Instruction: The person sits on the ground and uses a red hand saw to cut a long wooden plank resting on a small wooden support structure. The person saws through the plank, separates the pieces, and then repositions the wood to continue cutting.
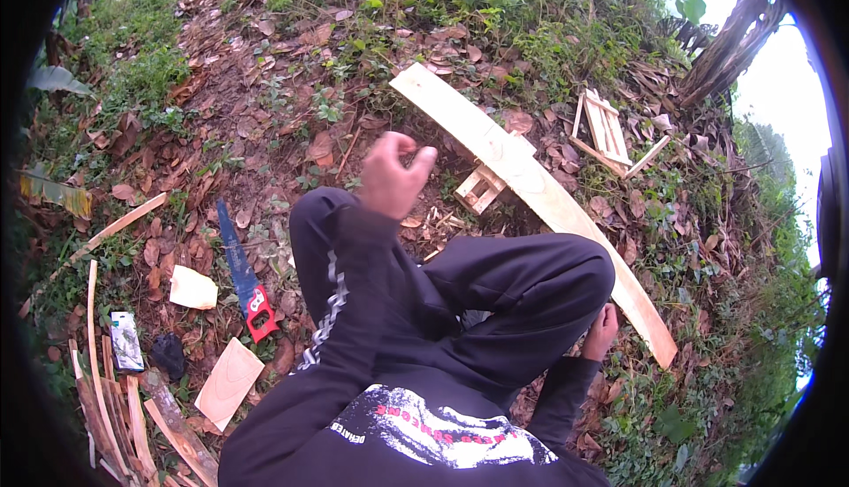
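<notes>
Plank: the long pale plank [548, 191] ran slantwise beyond the knees, its middle over a small slatted wooden piece [480, 190].
Left hand: the left hand [395, 175] was raised above the left knee, short of the plank, fingers curled, with a narrow gap between thumb and forefinger.
Right hand: the right hand [601, 332] was low beside the right knee, near the plank's lower end; its fingers were partly hidden, so I could not tell its grip.
In the way: the bent right knee [570, 266] stood between the body and the plank, overlapping its near edge.
Left side: a red-handled saw [239, 261] lay between the left leg and a small pale offcut [193, 289]; nearer were a short board [230, 384], a dark lump [168, 356] and a pale box [126, 342] by some wooden strips [139, 429].
Far right: a slatted frame [605, 129] lay on leaves, near a leaning trunk [738, 40].
</notes>
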Motion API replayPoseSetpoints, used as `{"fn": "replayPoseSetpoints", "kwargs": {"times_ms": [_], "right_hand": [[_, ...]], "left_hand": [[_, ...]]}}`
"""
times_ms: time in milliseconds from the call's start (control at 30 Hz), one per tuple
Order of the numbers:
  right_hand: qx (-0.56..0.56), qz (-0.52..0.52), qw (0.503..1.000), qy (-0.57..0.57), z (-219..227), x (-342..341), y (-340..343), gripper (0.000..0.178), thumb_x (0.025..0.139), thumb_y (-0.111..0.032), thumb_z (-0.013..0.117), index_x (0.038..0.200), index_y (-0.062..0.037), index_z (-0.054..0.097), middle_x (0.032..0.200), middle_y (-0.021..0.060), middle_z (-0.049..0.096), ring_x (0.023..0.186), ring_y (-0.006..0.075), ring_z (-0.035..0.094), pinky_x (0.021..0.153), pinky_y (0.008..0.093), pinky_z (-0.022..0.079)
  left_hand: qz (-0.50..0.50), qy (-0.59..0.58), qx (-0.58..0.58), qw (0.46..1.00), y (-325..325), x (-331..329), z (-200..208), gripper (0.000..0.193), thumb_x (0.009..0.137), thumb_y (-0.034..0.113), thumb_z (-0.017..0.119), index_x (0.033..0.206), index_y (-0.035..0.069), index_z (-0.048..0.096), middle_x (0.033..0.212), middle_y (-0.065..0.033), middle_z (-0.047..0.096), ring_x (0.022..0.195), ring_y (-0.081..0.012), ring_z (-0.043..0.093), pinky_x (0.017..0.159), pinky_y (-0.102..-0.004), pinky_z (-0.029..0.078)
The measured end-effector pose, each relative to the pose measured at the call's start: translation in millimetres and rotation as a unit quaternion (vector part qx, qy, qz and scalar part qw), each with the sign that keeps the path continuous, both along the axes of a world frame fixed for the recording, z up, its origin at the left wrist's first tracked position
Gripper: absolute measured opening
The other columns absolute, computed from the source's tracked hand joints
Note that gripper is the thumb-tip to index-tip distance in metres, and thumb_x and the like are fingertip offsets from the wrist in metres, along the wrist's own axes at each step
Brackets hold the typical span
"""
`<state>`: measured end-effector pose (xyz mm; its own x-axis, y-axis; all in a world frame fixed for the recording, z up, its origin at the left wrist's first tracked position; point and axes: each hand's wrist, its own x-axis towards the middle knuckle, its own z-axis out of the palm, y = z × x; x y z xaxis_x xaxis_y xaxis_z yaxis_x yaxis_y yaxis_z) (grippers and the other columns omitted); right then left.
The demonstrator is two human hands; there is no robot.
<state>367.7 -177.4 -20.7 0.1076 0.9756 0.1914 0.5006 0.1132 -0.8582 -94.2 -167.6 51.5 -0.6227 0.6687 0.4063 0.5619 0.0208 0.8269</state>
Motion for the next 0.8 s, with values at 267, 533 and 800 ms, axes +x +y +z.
{"fn": "replayPoseSetpoints", "kwargs": {"times_ms": [267,533,800], "right_hand": [[-0.270,0.012,0.963,0.018,-88,61,-107,0.016,0.092,-0.013,0.057,0.094,0.0025,0.060,0.078,0.0070,0.065,0.072,0.0173,0.062,0.071,0.0322,0.050],[-0.285,-0.156,0.945,-0.027,-152,164,-210,0.020,0.091,-0.016,0.060,0.082,0.0011,0.059,0.067,0.0077,0.062,0.058,0.0153,0.061,0.057,0.0300,0.049],[-0.224,-0.043,0.974,-0.007,-128,129,-153,0.023,0.093,-0.021,0.058,0.085,0.0001,0.060,0.068,0.0075,0.063,0.064,0.0143,0.060,0.063,0.0296,0.048]], "left_hand": [[-0.031,0.133,-0.447,0.884,192,136,-241,0.128,0.060,0.058,0.084,0.146,-0.009,0.016,0.128,-0.0171,0.046,0.118,-0.0289,0.049,0.095,-0.0409,0.045],[-0.055,0.222,-0.474,0.850,188,164,-226,0.096,0.064,0.055,0.081,0.131,-0.002,0.042,0.120,-0.0154,0.051,0.112,-0.0278,0.053,0.095,-0.0388,0.043],[-0.067,0.107,-0.632,0.765,116,176,-210,0.113,0.059,0.060,0.083,0.140,-0.002,0.034,0.136,-0.0193,0.046,0.128,-0.0329,0.046,0.105,-0.0442,0.036]]}}
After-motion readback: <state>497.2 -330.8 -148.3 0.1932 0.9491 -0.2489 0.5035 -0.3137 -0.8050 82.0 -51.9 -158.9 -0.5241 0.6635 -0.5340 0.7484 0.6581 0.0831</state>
